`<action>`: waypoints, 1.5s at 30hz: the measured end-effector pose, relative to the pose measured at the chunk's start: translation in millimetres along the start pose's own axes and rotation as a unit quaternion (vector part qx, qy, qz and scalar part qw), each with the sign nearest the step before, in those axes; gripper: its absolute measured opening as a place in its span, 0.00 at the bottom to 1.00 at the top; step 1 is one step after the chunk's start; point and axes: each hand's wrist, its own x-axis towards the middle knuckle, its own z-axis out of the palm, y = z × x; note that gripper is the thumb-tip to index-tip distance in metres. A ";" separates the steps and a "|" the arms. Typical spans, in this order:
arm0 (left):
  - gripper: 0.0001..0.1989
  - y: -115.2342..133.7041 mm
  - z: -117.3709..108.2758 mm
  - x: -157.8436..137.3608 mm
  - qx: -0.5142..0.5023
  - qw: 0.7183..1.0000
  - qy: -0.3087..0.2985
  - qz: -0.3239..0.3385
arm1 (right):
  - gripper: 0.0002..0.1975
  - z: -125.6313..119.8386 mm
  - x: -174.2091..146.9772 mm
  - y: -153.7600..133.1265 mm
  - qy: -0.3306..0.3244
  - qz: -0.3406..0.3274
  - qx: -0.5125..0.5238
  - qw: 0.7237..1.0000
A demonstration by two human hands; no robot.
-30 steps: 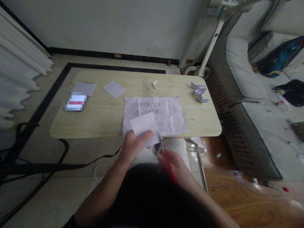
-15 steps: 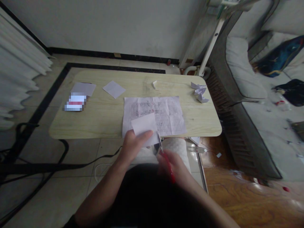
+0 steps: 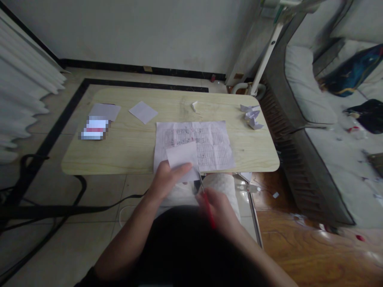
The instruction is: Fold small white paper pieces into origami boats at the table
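Note:
A white piece of paper (image 3: 181, 154) is pinched in my left hand (image 3: 167, 177), the thumb lying across its face. My right hand (image 3: 220, 205) is closed round the red handles of a pair of scissors (image 3: 208, 209). The scissors' metal blades point up and away from me and meet the right edge of the white paper. Whether the blades are parted is too small to tell. Beneath the held paper, a creased printed sheet (image 3: 215, 139) lies on the table near its front edge.
On the pale wooden table (image 3: 119, 155) are a square of paper (image 3: 143, 112), another paper (image 3: 104, 111) by a blurred-out bright screen (image 3: 95, 128), a small paper scrap (image 3: 194, 106), and folded paper pieces (image 3: 253, 117). A grey sofa (image 3: 332, 171) stands to the right.
The scissors and my right hand have shifted slightly left, with the red handles turned more upright. My left hand and the paper have barely moved.

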 end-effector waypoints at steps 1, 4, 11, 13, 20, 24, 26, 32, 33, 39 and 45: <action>0.18 0.2 -0.2 0.6 0.000 1.000 -0.001 0.000 | 0.20 0.4 0.3 0.7 0.004 0.000 -0.007 1.000; 0.18 -0.8 -0.5 1.8 -0.002 1.000 -0.006 -0.001 | 0.20 1.2 1.1 0.7 0.014 0.004 -0.017 1.000; 0.19 -0.9 -0.1 1.3 0.002 1.000 0.001 -0.002 | 0.20 3.1 2.5 -0.7 0.014 0.002 -0.009 1.000; 0.19 0.3 -0.1 1.2 0.005 1.000 -0.001 -0.001 | 0.20 3.7 2.9 0.7 0.015 0.007 0.002 1.000; 0.18 -4.5 -0.6 4.5 0.005 1.000 -0.006 -0.006 | 0.20 4.6 3.3 0.4 0.014 0.013 0.023 1.000; 0.18 -7.1 -0.7 5.6 0.006 1.000 -0.003 -0.009 | 0.19 4.7 3.5 -2.7 0.011 0.017 0.037 0.999; 0.18 -7.0 -0.5 5.5 0.007 1.000 -0.007 -0.008 | 0.19 4.8 3.9 -3.2 0.010 0.019 0.040 0.999; 0.18 -9.2 -0.5 6.3 -0.005 1.000 -0.009 -0.003 | 0.19 7.0 6.2 1.3 0.013 0.026 0.043 0.999; 0.18 -9.7 -0.6 6.5 -0.006 1.000 -0.010 -0.002 | 0.19 7.4 6.6 2.3 0.014 0.025 0.041 0.999; 0.19 -10.3 -2.7 7.4 0.006 1.000 -0.019 -0.001 | 0.18 7.1 8.2 3.8 0.026 0.022 0.026 0.999; 0.20 -11.6 -2.8 7.2 0.008 1.000 -0.017 0.001 | 0.18 6.1 7.8 4.0 0.045 0.007 -0.002 0.999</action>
